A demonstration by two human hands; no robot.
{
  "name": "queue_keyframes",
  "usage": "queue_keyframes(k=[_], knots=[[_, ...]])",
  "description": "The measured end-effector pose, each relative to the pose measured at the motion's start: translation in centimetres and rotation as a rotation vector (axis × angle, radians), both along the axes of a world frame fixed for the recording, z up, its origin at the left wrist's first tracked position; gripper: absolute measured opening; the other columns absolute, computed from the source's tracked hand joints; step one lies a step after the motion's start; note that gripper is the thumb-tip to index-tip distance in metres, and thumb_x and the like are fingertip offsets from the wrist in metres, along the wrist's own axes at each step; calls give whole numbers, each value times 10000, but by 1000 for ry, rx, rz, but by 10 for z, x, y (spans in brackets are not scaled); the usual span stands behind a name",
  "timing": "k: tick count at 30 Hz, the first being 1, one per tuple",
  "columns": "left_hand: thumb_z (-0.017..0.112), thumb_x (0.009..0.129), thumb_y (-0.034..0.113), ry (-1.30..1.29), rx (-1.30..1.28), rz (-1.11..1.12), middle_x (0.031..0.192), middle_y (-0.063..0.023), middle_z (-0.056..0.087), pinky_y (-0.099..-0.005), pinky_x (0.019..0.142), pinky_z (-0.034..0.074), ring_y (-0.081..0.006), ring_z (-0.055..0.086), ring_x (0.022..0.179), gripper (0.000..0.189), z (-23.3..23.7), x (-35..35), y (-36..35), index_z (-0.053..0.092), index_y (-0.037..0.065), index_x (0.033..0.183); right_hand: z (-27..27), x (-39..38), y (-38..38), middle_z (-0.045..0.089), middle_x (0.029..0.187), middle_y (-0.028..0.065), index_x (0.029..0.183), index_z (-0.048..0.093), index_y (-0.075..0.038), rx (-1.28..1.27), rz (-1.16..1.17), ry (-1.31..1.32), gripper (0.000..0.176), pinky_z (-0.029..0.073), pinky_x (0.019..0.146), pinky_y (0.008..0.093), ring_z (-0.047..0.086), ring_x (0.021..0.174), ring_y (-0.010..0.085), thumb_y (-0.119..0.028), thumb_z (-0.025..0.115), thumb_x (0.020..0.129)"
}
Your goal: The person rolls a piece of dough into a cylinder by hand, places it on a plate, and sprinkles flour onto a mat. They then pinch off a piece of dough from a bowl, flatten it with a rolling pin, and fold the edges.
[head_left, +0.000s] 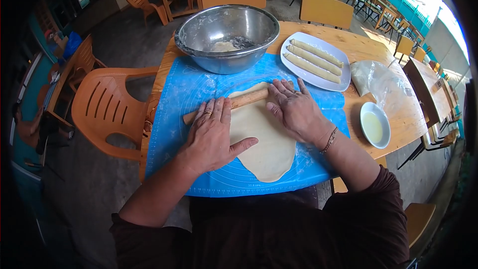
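Note:
A wooden rolling pin (249, 98) lies at a slant across a thin, flattened sheet of dough (261, 144). On the pin's left part rests my left hand (210, 132), palm down with fingers stretched out and thumb over the dough. My right hand (298, 109) is laid flat over the pin's right end, fingers spread, hiding that end. Beneath the dough is a blue mat (169, 139) with printed rings and a ruler edge, dusted with flour.
Behind the mat's left side stands a steel bowl (219, 64) holding some dough. Rolled dough sticks (312, 61) lie on a white plate (342, 80). To the right are a clear plastic bag (381, 82) and a small bowl (386, 139) of pale yellow liquid. An orange chair (107, 107) adjoins the table's left edge.

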State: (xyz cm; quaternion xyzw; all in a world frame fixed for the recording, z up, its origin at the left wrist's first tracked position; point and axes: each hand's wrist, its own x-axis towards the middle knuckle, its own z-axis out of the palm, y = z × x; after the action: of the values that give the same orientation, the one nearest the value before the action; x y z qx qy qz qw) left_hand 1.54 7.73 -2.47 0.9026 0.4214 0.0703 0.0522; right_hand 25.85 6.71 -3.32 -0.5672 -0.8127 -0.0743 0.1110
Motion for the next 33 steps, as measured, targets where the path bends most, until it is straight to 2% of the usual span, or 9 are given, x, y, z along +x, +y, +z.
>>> queue_keyframes(k=[7, 9, 16, 19, 22, 25, 27, 29, 33], knots=[[481, 915, 650, 55, 0, 86, 1488, -376, 260, -482, 1204, 158, -445, 193, 1451, 1009, 1, 6, 18, 231, -175, 1440, -10, -8, 29, 396, 1495, 226, 1422, 416, 37, -51, -43, 17, 626, 220, 1185, 479, 327, 1425, 353, -444, 352, 1025], [451, 925, 658, 109, -74, 158, 1511, -361, 230, -462, 1212, 144, -427, 157, 1466, 1012, 7, 9, 24, 210, -175, 1447, -17, -14, 36, 369, 1510, 233, 1431, 403, 41, 53, -54, 9, 643, 214, 1189, 474, 304, 1437, 348, -453, 351, 1023], [409, 944, 653, 106, -20, 220, 1535, -341, 201, -434, 1220, 132, -415, 140, 1473, 983, -2, 10, 43, 197, -157, 1459, -14, -18, 60, 353, 1518, 238, 1427, 400, 56, -4, -62, 65, 658, 214, 1190, 468, 293, 1440, 357, -461, 343, 1025], [469, 931, 626, 74, -56, 180, 1528, -349, 205, -447, 1216, 137, -420, 154, 1470, 973, -2, 3, 24, 204, -147, 1462, -12, -15, 36, 361, 1513, 240, 1426, 401, 60, -35, -63, 54, 675, 211, 1190, 470, 294, 1439, 360, -475, 354, 1017], [511, 889, 667, -13, 55, -29, 1487, -379, 263, -496, 1204, 124, -470, 206, 1440, 1055, -12, -8, -10, 219, -189, 1431, -11, -5, -4, 377, 1502, 241, 1420, 404, 68, 1, -19, 89, 682, 211, 1189, 476, 302, 1435, 362, -476, 370, 1009], [510, 881, 679, -17, 96, -50, 1487, -382, 261, -499, 1203, 123, -478, 211, 1435, 1070, -12, -5, -21, 220, -195, 1427, -13, -1, -18, 395, 1488, 243, 1419, 401, 73, 58, -31, -44, 675, 210, 1189, 475, 314, 1429, 362, -462, 379, 1008], [485, 884, 693, 22, 59, -29, 1506, -374, 229, -494, 1207, 106, -464, 180, 1450, 1081, -9, -2, -9, 206, -196, 1433, -10, -6, -1, 386, 1499, 233, 1430, 390, 65, 27, -60, -30, 662, 206, 1192, 469, 308, 1433, 357, -450, 373, 1014], [537, 900, 608, 49, 49, 75, 1531, -347, 197, -484, 1213, 107, -433, 132, 1471, 1016, -6, 2, 10, 176, -156, 1465, -15, -8, 28, 384, 1504, 225, 1438, 384, 58, -5, -57, 20, 657, 204, 1193, 467, 304, 1436, 354, -447, 362, 1018], [431, 899, 709, 8, -99, 189, 1550, -346, 145, -473, 1216, 65, -413, 75, 1486, 1072, -4, 2, 51, 159, -154, 1473, -10, -19, 62, 372, 1520, 202, 1456, 369, 39, -82, -112, 66, 643, 207, 1192, 463, 289, 1444, 345, -438, 336, 1026]])
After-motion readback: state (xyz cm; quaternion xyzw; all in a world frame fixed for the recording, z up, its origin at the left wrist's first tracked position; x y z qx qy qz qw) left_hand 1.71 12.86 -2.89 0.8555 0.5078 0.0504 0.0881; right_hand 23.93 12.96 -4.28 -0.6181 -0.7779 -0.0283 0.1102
